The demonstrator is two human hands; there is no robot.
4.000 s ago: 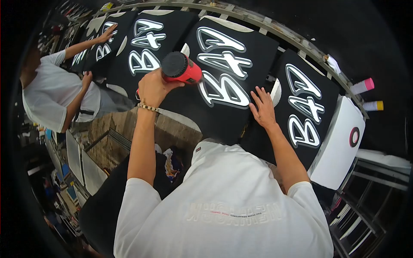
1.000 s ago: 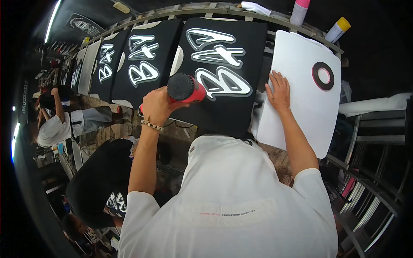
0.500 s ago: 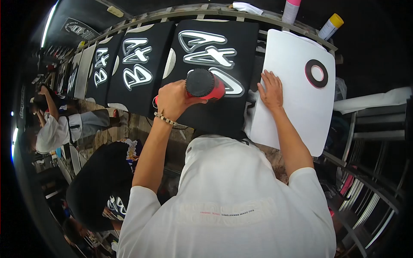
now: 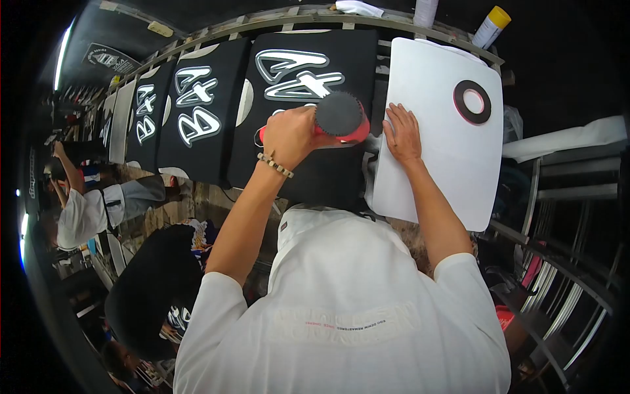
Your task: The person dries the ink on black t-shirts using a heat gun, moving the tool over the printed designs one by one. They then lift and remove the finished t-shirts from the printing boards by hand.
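Note:
My left hand (image 4: pixel 293 135) is wrapped around the handle of a red heat gun (image 4: pixel 357 133), whose round black back end faces up toward me. The heat gun hangs over a black shirt (image 4: pixel 302 180) with white "BAY" lettering and hides part of its print. Whether its nozzle touches the fabric is hidden. My right hand (image 4: pixel 403 136) lies flat, fingers stretched out, on the left edge of a white board (image 4: pixel 436 177). A black tape roll with a pink inner edge (image 4: pixel 460 108) rests on the board's upper right part.
Other black printed shirts (image 4: pixel 200 152) lie in a row to the left. A yellow-capped can (image 4: pixel 492 27) stands on the back rail (image 4: pixel 275 25). To the right is a metal rack (image 4: pixel 577 192) with a white roll (image 4: pixel 567 139). Another person (image 4: pixel 92 213) stands at far left.
My left hand has moved the heat gun rightward across the printed shirt, toward the white board. My right hand stays flat on the board. The whole view has shifted slightly.

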